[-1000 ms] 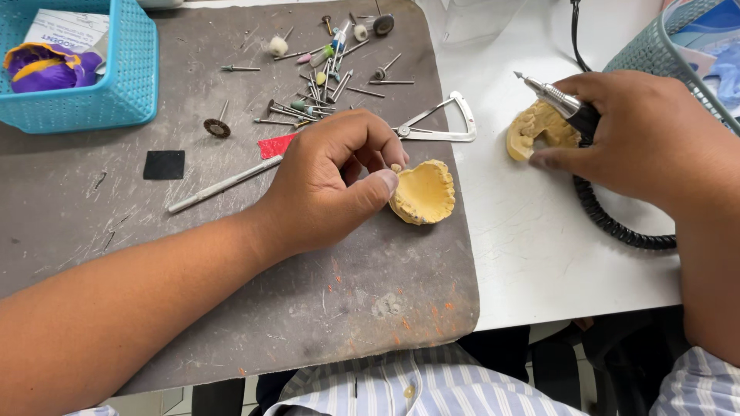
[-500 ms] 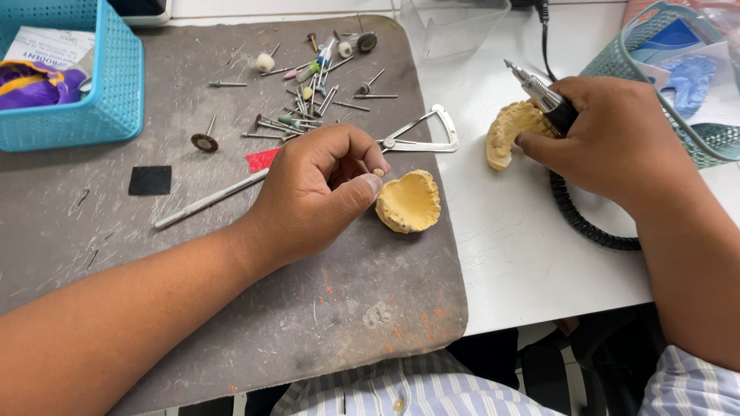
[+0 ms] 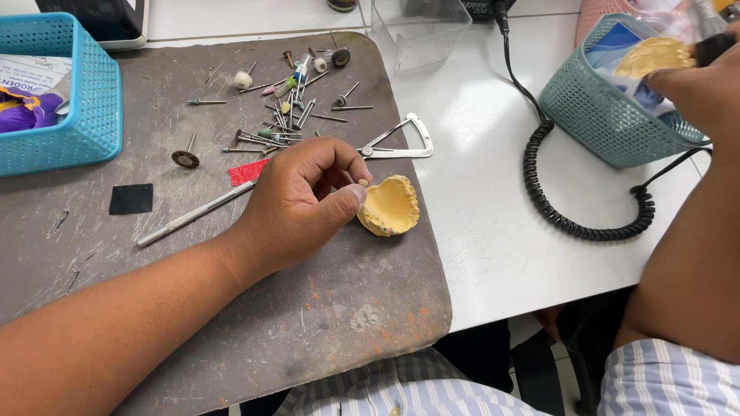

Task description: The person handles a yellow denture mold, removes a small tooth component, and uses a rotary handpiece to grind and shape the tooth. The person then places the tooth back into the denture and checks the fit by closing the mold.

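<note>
My left hand (image 3: 301,202) grips a yellow dental cast (image 3: 389,205) on the grey mat (image 3: 254,308), thumb pressed on its near edge and fingers curled over the far side, so that grip is closed on the cast; it sits in much the same spot as half a second ago, near the mat's right edge. What has changed is on the right: my right hand (image 3: 697,85) has lifted off the counter (image 3: 493,231) and swung up and away, carrying the second cast (image 3: 654,55) with it, and that one now hangs over the teal basket (image 3: 609,123) rather than lying on the white surface. The right grip is closed around the handpiece (image 3: 709,31) and the second cast together, though the frame edge cuts off most of the fingers. I read this as the second cast being brought up for closer work or set aside, while the first waits under my left hand. The left forearm lies flat across the mat, wrist straight; the right arm is raised, elbow low at the frame's corner. Behind the left hand lie a caliper (image 3: 401,142), a scatter of burs (image 3: 285,115), a white rod (image 3: 193,216) and a blue basket (image 3: 85,100); the coiled cord (image 3: 570,216) loops across the counter.
</note>
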